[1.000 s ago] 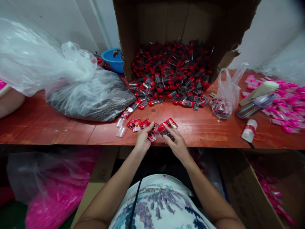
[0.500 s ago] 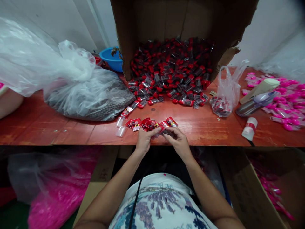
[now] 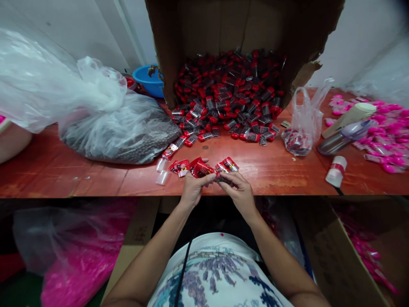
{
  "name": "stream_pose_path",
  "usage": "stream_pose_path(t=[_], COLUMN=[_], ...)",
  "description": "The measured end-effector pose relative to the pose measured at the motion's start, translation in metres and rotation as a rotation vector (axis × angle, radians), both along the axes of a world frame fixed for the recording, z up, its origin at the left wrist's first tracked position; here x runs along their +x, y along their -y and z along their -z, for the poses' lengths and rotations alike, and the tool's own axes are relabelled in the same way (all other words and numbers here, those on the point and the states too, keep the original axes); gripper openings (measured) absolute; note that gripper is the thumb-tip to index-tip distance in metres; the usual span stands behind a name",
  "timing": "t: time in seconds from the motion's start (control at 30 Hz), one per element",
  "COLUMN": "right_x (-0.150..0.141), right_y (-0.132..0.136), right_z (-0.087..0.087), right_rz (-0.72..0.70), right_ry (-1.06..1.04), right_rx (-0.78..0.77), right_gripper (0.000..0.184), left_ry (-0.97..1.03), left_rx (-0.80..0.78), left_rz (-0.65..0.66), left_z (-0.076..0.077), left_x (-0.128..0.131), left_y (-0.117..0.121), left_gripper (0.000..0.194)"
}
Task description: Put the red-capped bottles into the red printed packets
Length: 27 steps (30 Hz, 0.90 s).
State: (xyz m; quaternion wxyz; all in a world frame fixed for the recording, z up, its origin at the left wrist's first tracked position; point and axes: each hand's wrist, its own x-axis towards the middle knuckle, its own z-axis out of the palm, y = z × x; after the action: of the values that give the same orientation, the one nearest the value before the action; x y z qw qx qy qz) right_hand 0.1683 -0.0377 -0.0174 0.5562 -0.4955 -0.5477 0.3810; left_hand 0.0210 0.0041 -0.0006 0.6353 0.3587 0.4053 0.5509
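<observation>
At the table's front edge my left hand [image 3: 192, 189] is closed on red printed wrappers [image 3: 201, 167], which fan out above the thumb. My right hand [image 3: 239, 190] pinches a small dark, clear-walled container [image 3: 226, 181] against the wrappers; its far end is hidden by my fingers. The two hands almost meet. More red printed wrappers [image 3: 230, 164] lie just beyond my right hand, and others [image 3: 179, 167] to the left. Two short clear tubes [image 3: 162, 177] rest left of them.
A cardboard box [image 3: 220, 25] on its side spills small red-capped containers [image 3: 223, 102]. Left lies a clear bag of dark beads [image 3: 128, 132]. To the right are a small plastic bag [image 3: 300, 136], a bottle [image 3: 341, 138], a white roll [image 3: 336, 170] and pink pieces [image 3: 390, 136].
The wrappers at my left hand have been lifted and tilted a little, showing more red above the thumb. Both hands keep nearly the same place; the view has shifted slightly.
</observation>
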Motion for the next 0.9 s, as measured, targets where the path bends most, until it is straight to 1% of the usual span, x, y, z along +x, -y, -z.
stream_pose_path(t=[0.07, 0.13, 0.2, 0.3, 0.37, 0.43, 0.5, 0.57, 0.6, 0.7, 0.73, 0.8, 0.9], right_x=[-0.001, -0.003, -0.005, -0.008, -0.009, -0.010, -0.010, -0.011, -0.011, -0.012, -0.012, -0.010, -0.006], right_y=[0.002, 0.003, 0.004, 0.003, 0.002, 0.002, 0.001, -0.001, -0.002, -0.006, -0.008, -0.010, -0.011], right_z=[-0.001, -0.002, -0.002, 0.001, 0.003, 0.003, 0.001, -0.001, -0.001, 0.000, 0.001, 0.004, 0.006], right_rz=[0.015, 0.036, 0.048, 0.031, 0.049, 0.100, 0.125, 0.101, 0.080, 0.025, 0.005, -0.037, -0.094], right_ry=[0.057, 0.053, -0.011, -0.166, -0.220, -0.195, -0.135, -0.132, -0.171, -0.328, -0.342, -0.283, -0.120], right_rx=[0.035, 0.027, -0.023, -0.123, -0.142, -0.099, -0.047, -0.049, -0.076, -0.176, -0.191, -0.175, -0.104], right_gripper=[0.029, 0.028, 0.027, 0.027, 0.028, 0.027, 0.025, 0.023, 0.026, 0.042, 0.046, 0.050, 0.046], left_ry=[-0.007, -0.010, 0.005, 0.028, 0.019, 0.028, 0.053, 0.067, 0.067, 0.070, 0.068, 0.057, 0.033], left_rx=[-0.001, -0.002, -0.009, -0.030, -0.023, -0.006, -0.002, -0.023, -0.038, -0.082, -0.095, -0.117, -0.127], left_rz=[-0.028, -0.035, -0.009, 0.086, 0.108, 0.065, 0.005, -0.007, 0.006, 0.054, 0.061, 0.050, 0.013], left_z=[0.001, 0.000, -0.002, -0.006, -0.006, -0.005, -0.003, -0.002, -0.002, -0.005, -0.006, -0.007, -0.006], left_x=[0.003, 0.005, 0.004, 0.001, 0.000, 0.001, 0.003, 0.005, 0.006, 0.007, 0.006, 0.004, 0.001], left_y=[0.001, 0.002, 0.001, 0.000, 0.000, 0.000, 0.001, 0.002, 0.003, 0.003, 0.003, 0.001, -0.001], left_gripper=[0.054, 0.052, 0.053, 0.058, 0.050, 0.036, 0.029, 0.029, 0.029, 0.033, 0.033, 0.032, 0.033])
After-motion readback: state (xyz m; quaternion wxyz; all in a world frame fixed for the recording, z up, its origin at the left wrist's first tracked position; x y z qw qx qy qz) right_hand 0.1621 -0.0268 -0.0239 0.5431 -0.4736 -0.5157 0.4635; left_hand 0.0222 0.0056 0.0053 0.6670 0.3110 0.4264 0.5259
